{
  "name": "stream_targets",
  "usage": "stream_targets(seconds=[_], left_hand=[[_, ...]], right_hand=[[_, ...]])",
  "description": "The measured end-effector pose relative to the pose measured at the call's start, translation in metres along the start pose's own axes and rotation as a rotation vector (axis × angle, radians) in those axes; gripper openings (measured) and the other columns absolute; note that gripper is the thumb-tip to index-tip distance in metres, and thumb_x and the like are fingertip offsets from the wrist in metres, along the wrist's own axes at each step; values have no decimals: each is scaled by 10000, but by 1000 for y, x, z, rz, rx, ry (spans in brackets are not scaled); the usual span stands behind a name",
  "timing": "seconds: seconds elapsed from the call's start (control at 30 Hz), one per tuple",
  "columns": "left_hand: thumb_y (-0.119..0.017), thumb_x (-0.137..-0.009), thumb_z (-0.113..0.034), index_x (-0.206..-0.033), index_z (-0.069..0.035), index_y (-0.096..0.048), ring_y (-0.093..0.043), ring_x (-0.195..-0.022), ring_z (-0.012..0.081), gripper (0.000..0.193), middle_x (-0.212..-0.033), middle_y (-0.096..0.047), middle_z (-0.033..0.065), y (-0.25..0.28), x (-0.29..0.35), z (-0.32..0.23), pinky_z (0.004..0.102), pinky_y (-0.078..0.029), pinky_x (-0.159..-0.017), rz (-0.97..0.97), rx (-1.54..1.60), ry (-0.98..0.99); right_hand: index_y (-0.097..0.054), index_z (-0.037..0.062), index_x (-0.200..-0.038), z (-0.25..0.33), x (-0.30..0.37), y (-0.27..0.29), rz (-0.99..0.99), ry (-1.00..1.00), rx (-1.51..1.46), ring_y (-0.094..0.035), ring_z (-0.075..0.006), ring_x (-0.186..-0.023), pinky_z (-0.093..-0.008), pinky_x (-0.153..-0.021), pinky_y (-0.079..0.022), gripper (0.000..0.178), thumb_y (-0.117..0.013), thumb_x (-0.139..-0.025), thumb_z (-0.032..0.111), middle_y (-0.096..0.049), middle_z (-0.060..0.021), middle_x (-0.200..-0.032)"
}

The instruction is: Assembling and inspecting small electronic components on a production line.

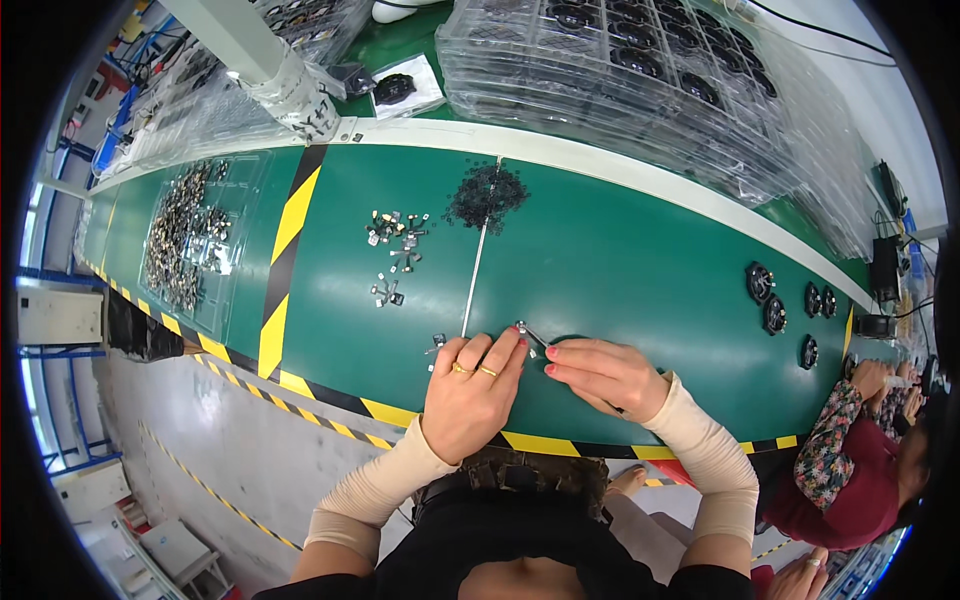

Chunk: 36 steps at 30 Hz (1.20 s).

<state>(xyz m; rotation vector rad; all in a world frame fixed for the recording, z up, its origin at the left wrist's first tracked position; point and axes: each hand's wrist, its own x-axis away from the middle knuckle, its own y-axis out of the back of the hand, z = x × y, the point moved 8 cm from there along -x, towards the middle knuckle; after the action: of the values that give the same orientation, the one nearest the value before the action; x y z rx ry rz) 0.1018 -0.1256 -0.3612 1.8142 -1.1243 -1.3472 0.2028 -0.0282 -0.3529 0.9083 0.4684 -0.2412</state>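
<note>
A small shiny part is pinched at the tips of the left fingers. It is silvery and very little, and its exact shape is too tiny to make out. A thin metal stick is held in the right fingers. It looks straight and slim and lies on a slant, with one end up by the shiny part and the other at the right fingertips. I can't tell if the two touch. Both are over the green tabletop, nearer its front edge than its back edge, around the middle.
</note>
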Motion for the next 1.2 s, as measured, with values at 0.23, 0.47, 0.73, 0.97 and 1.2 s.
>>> stream_targets(seconds=[0.23,0.47,0.73,0.97,1.2], left_hand=[[-709,-774,-76,-1052,1,-701,-527,-1049,230,289,-1221,-617,58,2,-2,-1,386,-420,-881,9,-31,-21],[-724,-740,-55,-1081,-20,-704,-547,-1019,226,343,-1218,-638,43,0,-2,0,407,-419,-895,38,-26,0],[-687,-744,-65,-1075,9,-700,-538,-1014,222,340,-1228,-635,80,0,-2,-2,380,-425,-881,40,-38,-31],[-687,-738,-60,-1095,7,-694,-541,-1006,225,363,-1231,-636,77,1,-3,0,384,-425,-893,54,-32,-17],[-692,-727,-42,-1083,10,-694,-542,-1008,225,360,-1238,-628,76,1,-2,3,393,-431,-897,45,10,-8]], right_hand=[[-673,-25,-1075,-2,-1,-1,-8,1,-27,-677,-299,-998,-340,-761,-601,338,-725,-742,-52,-649,-131,-1104],[-675,-30,-1079,-2,-2,-1,-12,-25,-71,-692,-324,-963,-375,-787,-604,380,-731,-709,-99,-657,-159,-1105],[-674,-28,-1050,-8,-2,6,-98,-141,-109,-690,-299,-928,-348,-733,-592,303,-723,-756,-78,-654,-154,-1120],[-669,-56,-1018,-9,-7,6,-97,-148,-146,-703,-306,-884,-349,-731,-591,271,-658,-758,-134,-671,-190,-1092],[-670,-48,-1015,-12,-5,7,-113,-184,-150,-694,-287,-864,-341,-729,-585,246,-707,-775,-87,-661,-159,-1091]])
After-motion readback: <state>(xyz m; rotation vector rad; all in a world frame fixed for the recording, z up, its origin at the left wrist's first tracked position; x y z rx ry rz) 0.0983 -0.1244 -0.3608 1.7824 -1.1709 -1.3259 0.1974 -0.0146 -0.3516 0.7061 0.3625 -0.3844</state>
